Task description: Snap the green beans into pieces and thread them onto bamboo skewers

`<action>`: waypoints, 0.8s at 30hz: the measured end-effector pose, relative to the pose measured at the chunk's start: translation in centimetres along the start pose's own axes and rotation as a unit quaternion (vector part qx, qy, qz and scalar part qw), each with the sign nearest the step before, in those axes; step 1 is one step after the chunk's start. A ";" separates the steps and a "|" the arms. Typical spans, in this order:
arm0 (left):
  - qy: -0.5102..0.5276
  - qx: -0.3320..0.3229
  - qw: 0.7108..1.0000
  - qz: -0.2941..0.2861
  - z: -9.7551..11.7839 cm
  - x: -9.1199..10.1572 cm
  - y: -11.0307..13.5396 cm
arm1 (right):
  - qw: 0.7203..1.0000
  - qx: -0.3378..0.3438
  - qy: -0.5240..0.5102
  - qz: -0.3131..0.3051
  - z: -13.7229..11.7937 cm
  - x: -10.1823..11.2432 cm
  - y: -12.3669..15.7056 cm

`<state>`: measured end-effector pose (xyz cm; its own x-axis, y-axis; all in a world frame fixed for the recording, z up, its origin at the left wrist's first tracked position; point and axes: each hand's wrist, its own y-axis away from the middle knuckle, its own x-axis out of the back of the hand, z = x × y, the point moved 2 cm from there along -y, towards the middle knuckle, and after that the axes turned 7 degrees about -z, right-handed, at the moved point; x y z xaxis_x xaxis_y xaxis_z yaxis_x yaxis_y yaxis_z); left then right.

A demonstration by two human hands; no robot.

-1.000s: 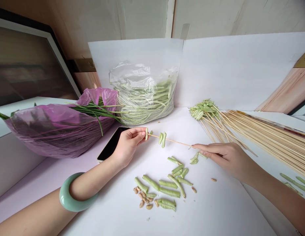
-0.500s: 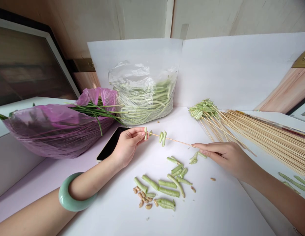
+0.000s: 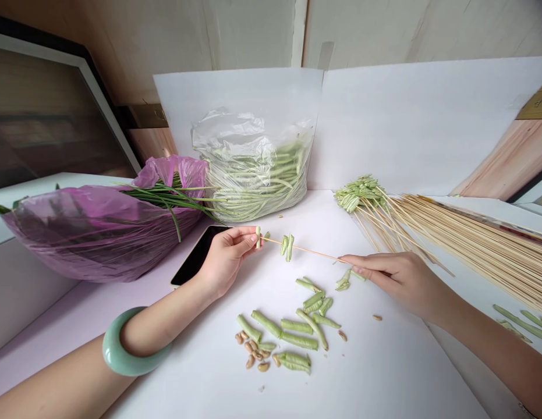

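Observation:
My left hand [image 3: 229, 256] pinches a short green bean piece [image 3: 257, 236] at the tip of a thin bamboo skewer [image 3: 316, 252]. My right hand [image 3: 399, 279] grips the skewer's other end, fingers closed round it. Two bean pieces [image 3: 287, 245] are threaded on the skewer near its left tip. Below the skewer lies a scatter of cut bean pieces [image 3: 299, 329] on the white table [image 3: 384, 372], with several brown bean seeds [image 3: 253, 349] beside them. I wear a jade bangle [image 3: 126, 349] on my left forearm.
A clear bag of long green beans [image 3: 253, 169] stands at the back. A purple bag of chives [image 3: 100, 224] lies left, a dark phone [image 3: 196, 261] beside it. Finished bean skewers [image 3: 362, 195] and a pile of bare skewers [image 3: 480, 244] lie right.
The bean piece in my left hand has shifted slightly along the skewer's tip. Otherwise both hands stay in nearly the same place.

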<state>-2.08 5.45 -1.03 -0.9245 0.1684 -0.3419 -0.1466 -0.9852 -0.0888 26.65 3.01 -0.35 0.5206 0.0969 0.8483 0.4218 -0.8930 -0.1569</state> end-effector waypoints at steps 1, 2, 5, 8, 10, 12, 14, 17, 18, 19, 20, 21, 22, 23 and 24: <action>-0.002 -0.001 1.000 0.000 0.0 0.0 0.0 | 1.000 0.001 0.001 0.001 -0.1 0.0 0.0; -0.004 -0.002 1.000 0.000 0.0 -0.1 0.0 | 1.000 0.002 0.000 0.001 -0.2 0.1 0.0; -0.009 -0.002 1.000 -0.003 0.1 -0.1 0.1 | 1.000 0.008 -0.003 0.002 -0.3 0.1 0.1; -0.011 0.004 1.000 -0.005 0.1 -0.1 0.2 | 1.000 0.016 0.000 0.005 -0.3 0.1 0.0; -0.013 0.007 1.000 -0.005 0.1 -0.1 0.2 | 1.000 0.021 0.003 0.008 -0.2 0.1 0.0; -0.015 0.015 1.000 -0.008 0.0 -0.2 0.2 | 1.000 0.024 0.003 0.007 -0.2 -0.1 0.0; -0.013 0.024 1.000 -0.013 0.0 -0.2 0.2 | 1.000 0.022 0.001 0.006 -0.2 -0.2 0.1; -0.004 0.034 0.999 -0.018 -0.2 -0.3 0.3 | 1.000 0.011 -0.004 0.005 -0.3 -0.4 0.1; -0.002 0.034 0.999 -0.018 -0.2 -0.4 0.3 | 1.000 0.009 -0.005 0.003 -0.4 -0.5 0.1; -0.001 0.036 0.999 -0.021 -0.2 -0.4 0.4 | 1.000 0.008 -0.006 -0.001 -0.5 -0.6 0.1; 0.000 0.040 0.999 -0.024 -0.3 -0.5 0.4 | 1.000 0.007 -0.007 -0.009 -0.6 -0.7 0.1; 0.002 0.045 0.999 -0.026 -0.3 -0.6 0.5 | 1.000 0.008 -0.006 -0.017 -0.7 -0.9 0.1; 0.003 0.050 0.998 -0.026 -0.4 -0.7 0.6 | 1.000 0.009 -0.006 -0.025 -0.8 -1.0 0.1; 0.004 0.054 0.998 -0.025 -0.4 -0.8 0.7 | 0.999 0.011 -0.005 -0.029 -0.9 -1.1 0.1; 0.004 0.056 0.998 -0.022 -0.4 -0.8 0.8 | 0.999 0.013 -0.005 -0.032 -1.1 -1.3 0.1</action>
<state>-1.28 4.54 -1.20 -0.9134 0.2118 -0.3475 -0.2261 -0.9741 0.0004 25.24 2.35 -0.90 0.5001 0.1573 0.8516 0.4737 -0.8729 -0.1169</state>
